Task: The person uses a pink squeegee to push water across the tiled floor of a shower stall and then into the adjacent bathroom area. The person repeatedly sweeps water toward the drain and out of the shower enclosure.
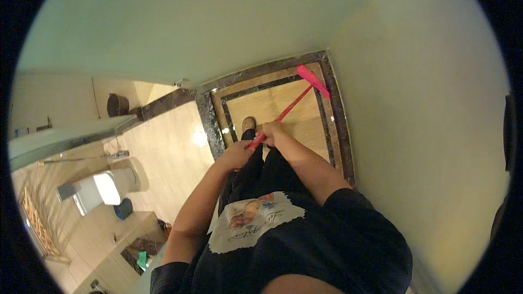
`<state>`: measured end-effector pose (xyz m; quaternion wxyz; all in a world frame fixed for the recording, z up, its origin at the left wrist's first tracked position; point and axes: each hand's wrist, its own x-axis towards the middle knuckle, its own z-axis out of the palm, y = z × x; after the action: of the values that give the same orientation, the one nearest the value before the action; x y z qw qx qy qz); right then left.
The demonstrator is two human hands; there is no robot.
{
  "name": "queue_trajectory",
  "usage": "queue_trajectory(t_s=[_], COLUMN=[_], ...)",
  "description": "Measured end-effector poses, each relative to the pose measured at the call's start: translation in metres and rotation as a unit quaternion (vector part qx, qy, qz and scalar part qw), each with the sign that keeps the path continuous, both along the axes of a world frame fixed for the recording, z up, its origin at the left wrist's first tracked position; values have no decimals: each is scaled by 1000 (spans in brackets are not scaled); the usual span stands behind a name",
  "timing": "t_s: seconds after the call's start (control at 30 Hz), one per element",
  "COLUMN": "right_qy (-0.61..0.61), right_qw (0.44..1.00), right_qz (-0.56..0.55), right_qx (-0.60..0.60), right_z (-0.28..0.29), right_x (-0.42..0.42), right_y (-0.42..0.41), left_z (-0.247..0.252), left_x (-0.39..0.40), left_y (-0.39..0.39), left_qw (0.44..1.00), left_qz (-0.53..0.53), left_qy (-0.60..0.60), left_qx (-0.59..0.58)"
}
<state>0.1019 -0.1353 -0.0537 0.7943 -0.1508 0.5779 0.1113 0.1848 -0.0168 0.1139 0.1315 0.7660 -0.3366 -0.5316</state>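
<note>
Both of my hands grip the red handle [293, 107] of a broom or floor brush with a bright pink head [313, 81]. My left hand [238, 155] is closed around the handle's near end, close to my body. Just farther along it, my right hand [271, 132] is wrapped around the same handle. From there the handle slants away to the upper right, and the pink head lies on the tiled floor [282, 94] near the dark stone border at the far right corner. Whether the head has bristles or a pad, I cannot tell.
Pale walls enclose this floor section beyond and to the right. A dark stone threshold [210, 124] runs along its left side. Farther left are a white toilet [88, 196], a dark bin [123, 209], a dark bucket [117, 105] and a glass panel edge [73, 136]. My shoe [249, 123] stands near the threshold.
</note>
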Motion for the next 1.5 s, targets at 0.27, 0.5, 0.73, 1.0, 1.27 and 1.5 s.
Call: queue_trajectory(t_s=[0.27, 0.5, 0.73, 1.0, 1.27, 1.5], right_qy=[90, 21, -9, 85, 105, 28], right_qw=[988, 958, 933, 879, 822, 853], right_qz=[125, 287, 355, 469, 551, 502], right_qx=[22, 4, -55, -23, -103, -140], right_z=[22, 65, 65, -5, 54, 26], right_x=[36, 31, 36, 10, -56, -63], right_y=[150, 188, 177, 265, 306, 264], left_z=[80, 114, 57, 0, 34, 31], left_x=[-37, -82, -100, -155, -230, -225], left_y=[110, 146, 171, 248, 285, 252], left_qw=[919, 861, 840, 778, 718, 697], left_qz=[338, 485, 535, 614, 675, 692], left_qy=[97, 91, 91, 132, 170, 177], left_qx=[181, 124, 27, 29, 25, -66])
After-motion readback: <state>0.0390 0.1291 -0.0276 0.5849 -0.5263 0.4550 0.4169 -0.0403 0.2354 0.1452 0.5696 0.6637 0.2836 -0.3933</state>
